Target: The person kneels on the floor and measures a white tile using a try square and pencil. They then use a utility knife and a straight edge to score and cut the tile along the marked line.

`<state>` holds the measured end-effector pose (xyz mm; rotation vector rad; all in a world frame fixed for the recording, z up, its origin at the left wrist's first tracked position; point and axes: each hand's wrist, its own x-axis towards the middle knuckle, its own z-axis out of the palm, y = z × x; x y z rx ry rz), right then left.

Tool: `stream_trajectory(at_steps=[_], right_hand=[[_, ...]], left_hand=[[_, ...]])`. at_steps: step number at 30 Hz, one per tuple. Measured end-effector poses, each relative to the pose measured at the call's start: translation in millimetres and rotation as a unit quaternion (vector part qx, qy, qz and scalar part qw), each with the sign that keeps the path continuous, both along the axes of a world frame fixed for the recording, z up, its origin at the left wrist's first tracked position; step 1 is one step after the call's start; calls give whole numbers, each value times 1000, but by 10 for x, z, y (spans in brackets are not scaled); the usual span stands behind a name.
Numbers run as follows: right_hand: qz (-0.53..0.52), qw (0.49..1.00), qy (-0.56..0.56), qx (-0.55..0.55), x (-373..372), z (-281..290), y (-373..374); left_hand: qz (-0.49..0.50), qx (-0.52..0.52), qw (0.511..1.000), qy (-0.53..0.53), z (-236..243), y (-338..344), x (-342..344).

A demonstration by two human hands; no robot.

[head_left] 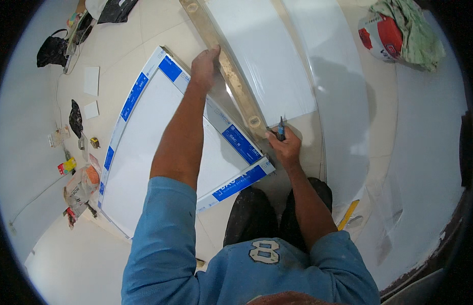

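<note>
A long, worn spirit level with vials near both ends lies along the left edge of a white panel on the floor. My left hand is closed on the level's left side, fingertips over its edge. By the level's near end, my right hand grips a small black-and-blue tool, its thin tip upward; its exact kind is unclear. Beneath my left forearm lies a white panel in a frame covered with blue-and-white film.
Another long white sheet lies to the right. At the far right, a green cloth covers part of a red-and-white bag. A tape measure, plastic bags and small tiles lie left. A yellow strip rests near my right elbow.
</note>
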<state>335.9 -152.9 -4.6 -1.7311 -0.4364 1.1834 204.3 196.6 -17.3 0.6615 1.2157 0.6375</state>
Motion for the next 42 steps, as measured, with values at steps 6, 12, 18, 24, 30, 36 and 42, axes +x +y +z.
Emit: stream_trajectory(at_steps=[6,12,18,24,30,36,42], right_hand=[[16,999,-37,-16,-25,-202,-47],[47,997,-50,-40,53,-79,-5],[77,994,-56,-52,119,21,39],[76,994,-67,-31,134,25,8],[67,996,-55,-10,155,81,0],[75,996,-35,-36,159,84,22],[72,996,-33,-42,142,43,-6]], left_hand=[[-73,-2,986,151,-61,244,-25],[-82,-45,968,235,-43,383,-22],[-57,-52,967,241,8,346,-19],[-54,-63,982,170,-6,323,1],[-56,-61,976,200,43,346,3],[-52,-27,984,167,209,222,203],[-56,-18,974,220,326,206,342]])
